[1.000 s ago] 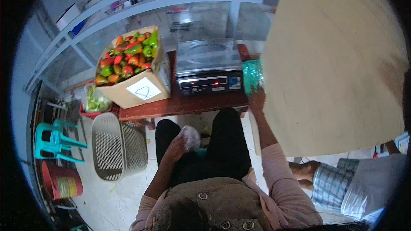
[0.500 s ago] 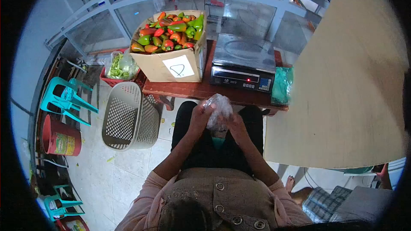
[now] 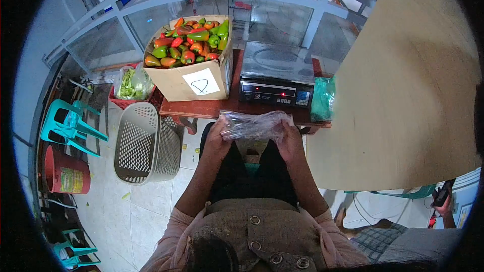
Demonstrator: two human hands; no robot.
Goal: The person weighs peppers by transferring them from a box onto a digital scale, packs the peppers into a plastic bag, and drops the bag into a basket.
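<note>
A clear plastic bag (image 3: 254, 126) is stretched sideways above my lap. My left hand (image 3: 220, 138) grips its left end, and my right hand (image 3: 290, 141) grips the right end; both hands are closed on the plastic. Just beyond the bag is the red-brown wooden bench (image 3: 201, 107). On it stands a cardboard box (image 3: 174, 83) heaped with red, orange and green peppers (image 3: 189, 43). Beside the box sits a digital scale (image 3: 276, 73) with a bare metal platform and red lights on its display. A green plastic bag packet (image 3: 322, 99) lies at the scale's right.
A beige laundry-type basket (image 3: 146, 143) stands on the floor to the left, near a red crate (image 3: 123, 103) with bagged green vegetables. Teal plastic chairs (image 3: 70, 123) and a red bucket (image 3: 67, 171) line the left wall. A large plywood panel (image 3: 398, 95) fills the right; another person's hand (image 3: 446, 206) shows beyond.
The plastic bag was bunched between my hands and is now spread out wide. My hands have moved apart. The view has shifted slightly, and the other person's hand shows more.
</note>
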